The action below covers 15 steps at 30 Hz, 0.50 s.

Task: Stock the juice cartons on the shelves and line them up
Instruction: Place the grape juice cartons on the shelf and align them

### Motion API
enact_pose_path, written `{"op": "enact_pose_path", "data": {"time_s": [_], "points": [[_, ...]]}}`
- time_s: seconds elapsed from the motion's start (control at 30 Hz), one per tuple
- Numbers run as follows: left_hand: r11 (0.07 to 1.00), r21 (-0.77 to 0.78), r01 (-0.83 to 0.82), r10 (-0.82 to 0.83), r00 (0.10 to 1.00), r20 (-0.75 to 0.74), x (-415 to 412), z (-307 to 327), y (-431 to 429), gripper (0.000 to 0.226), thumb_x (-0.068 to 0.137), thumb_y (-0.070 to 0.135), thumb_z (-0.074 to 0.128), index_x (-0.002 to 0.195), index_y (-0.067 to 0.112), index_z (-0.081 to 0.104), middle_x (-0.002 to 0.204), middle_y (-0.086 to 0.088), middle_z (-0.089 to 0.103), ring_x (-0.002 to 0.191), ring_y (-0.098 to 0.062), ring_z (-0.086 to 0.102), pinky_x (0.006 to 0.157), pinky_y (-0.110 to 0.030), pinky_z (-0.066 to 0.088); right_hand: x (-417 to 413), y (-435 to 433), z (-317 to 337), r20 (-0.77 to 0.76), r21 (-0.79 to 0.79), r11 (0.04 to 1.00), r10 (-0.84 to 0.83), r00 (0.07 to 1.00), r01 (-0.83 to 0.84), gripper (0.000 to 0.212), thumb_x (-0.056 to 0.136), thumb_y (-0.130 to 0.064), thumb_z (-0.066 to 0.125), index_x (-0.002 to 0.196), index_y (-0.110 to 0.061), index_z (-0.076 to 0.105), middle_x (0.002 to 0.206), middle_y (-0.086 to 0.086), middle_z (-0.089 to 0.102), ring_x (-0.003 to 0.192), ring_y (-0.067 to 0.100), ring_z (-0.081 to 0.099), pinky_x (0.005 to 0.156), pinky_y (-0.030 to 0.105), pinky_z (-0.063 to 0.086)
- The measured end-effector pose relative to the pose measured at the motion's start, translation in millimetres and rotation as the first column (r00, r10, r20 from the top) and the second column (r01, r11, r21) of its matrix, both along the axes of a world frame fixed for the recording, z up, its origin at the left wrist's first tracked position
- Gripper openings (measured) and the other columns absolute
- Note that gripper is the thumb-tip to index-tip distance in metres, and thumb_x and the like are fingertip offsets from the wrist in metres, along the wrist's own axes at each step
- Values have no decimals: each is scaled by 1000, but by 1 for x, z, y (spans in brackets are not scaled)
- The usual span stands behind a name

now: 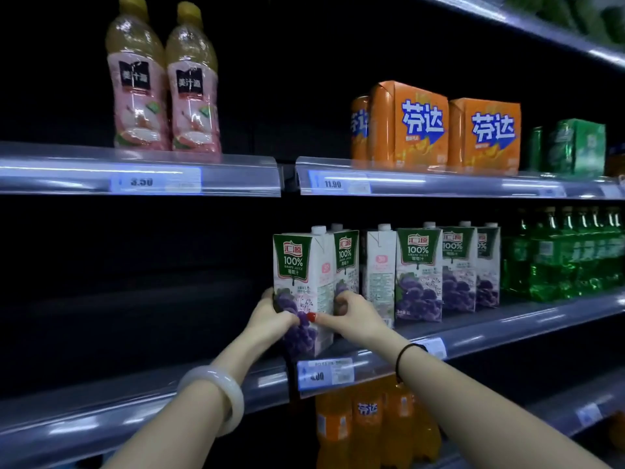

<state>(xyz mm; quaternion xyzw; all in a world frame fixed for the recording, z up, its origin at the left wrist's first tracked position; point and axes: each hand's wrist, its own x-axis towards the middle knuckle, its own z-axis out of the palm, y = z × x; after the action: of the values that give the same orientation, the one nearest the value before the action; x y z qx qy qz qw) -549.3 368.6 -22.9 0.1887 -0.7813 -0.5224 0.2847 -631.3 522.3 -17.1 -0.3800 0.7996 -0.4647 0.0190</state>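
On shelf (473, 328) — carton (301, 282) upright (cap up)

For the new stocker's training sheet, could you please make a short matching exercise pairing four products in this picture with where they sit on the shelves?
Column 1:
1. pink-label bottles
2. orange multipacks
3. grape juice cartons
4. orange soda bottles

Column 2:
A. middle shelf, left of the green bottles
B. upper shelf, left side
C. lowest shelf in view, under the price tag
D. upper shelf, left of the green packs

Pairs: 1-B, 2-D, 3-A, 4-C
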Motion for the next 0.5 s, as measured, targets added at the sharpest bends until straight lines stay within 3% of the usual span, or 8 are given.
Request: {"op": "enact_pose_path", "data": {"time_s": [0.1, 0.2, 0.33, 0.4, 0.5], "points": [[999, 41, -26, 26, 1000, -7, -5, 2, -3, 49, 67, -6, 65, 111, 10, 48, 87, -6, 66, 72, -18, 65, 51, -23, 47, -10, -3, -1, 42, -50, 994, 98, 994, -95, 25, 76, -30, 75, 82, -29, 50, 76, -18, 58, 62, -9, 62, 49, 6, 45], [996, 6, -84, 84, 996, -16, -6, 0, 0, 47, 68, -6, 68, 105, 12, 46, 84, -2, 63, 71, -14, 62, 45, -20, 45, -21, -1, 2, 138, -88, 972, 227, 964, -217, 19, 79, -20, 72, 88, -26, 57, 85, -9, 67, 73, -1, 68, 62, 13, 53], [988, -31, -150, 149, 989, -21, 0, 2, 11, 48, 68, -4, 72, 102, 14, 43, 85, 0, 59, 73, -9, 59, 41, -13, 43, -30, 1, 4, 191, -94, 949, 315, 930, -302, 17, 80, -21, 70, 89, -26, 57, 86, -10, 67, 72, 0, 69, 60, 13, 51], [983, -45, -178, 177, 984, -23, 4, 3, 15, 48, 69, -3, 74, 102, 15, 43, 86, 2, 59, 74, -7, 58, 43, -10, 43, -31, -2, 2, 205, -78, 946, 323, 924, -314, 21, 81, -22, 68, 97, -22, 53, 92, -10, 65, 81, 3, 66, 68, 19, 54], [976, -42, -213, 212, 977, -27, 11, 4, 25, 47, 69, -3, 73, 104, 15, 47, 89, 4, 60, 79, -8, 59, 58, -15, 46, -34, -4, 3, 289, -108, 935, 355, 889, -338, 21, 81, -15, 67, 97, -12, 54, 100, 2, 67, 91, 13, 65, 88, 37, 55]]}}
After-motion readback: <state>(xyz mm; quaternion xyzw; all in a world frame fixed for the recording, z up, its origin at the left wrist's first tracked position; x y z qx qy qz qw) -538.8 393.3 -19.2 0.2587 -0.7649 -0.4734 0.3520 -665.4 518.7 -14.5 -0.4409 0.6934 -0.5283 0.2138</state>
